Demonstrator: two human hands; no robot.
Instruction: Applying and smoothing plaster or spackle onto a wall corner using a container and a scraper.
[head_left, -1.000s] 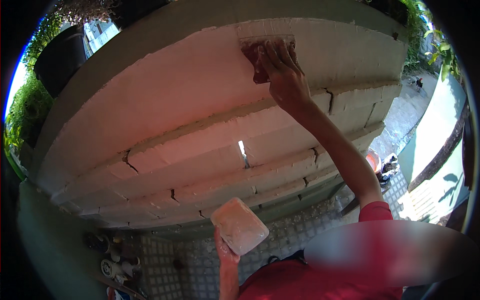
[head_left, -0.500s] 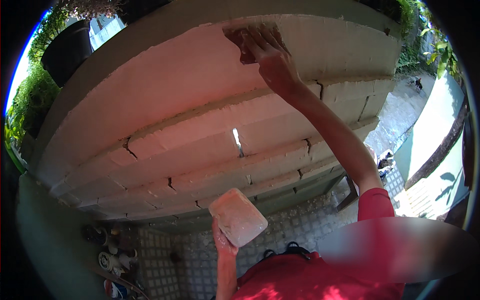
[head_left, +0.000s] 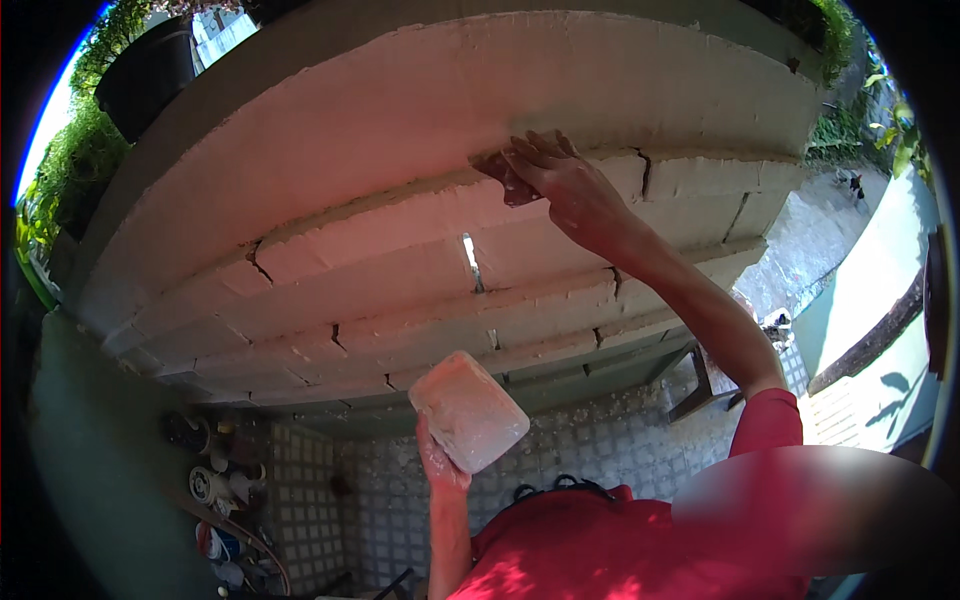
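My right hand [head_left: 577, 192] is pressed against the pale wall [head_left: 350, 125], its fingers over a thin, flat, reddish-brown piece [head_left: 512, 185]. Whether this piece is a sheet or a stiff spreader I cannot make out. It lies at the lower edge of the broad smooth top band, above a ledge between courses. Lower down, my left hand [head_left: 441, 462] grips a whitish rectangular tub [head_left: 472, 412] by its near left side, away from the wall. Pale smears mark the tub and the fingers around it.
Dark cracks and a bright slit [head_left: 470, 255] break the courses below. A black plant pot [head_left: 150, 80] stands beyond the wall's top left. Pots and cans [head_left: 208, 485] line the lower left. A small bench [head_left: 700, 385] stands on the tiled floor [head_left: 400, 510] to the right.
My right hand has slid down the wall with the flat piece, from near the top edge to the ledge. The tub in my left hand has shifted slightly up and left.
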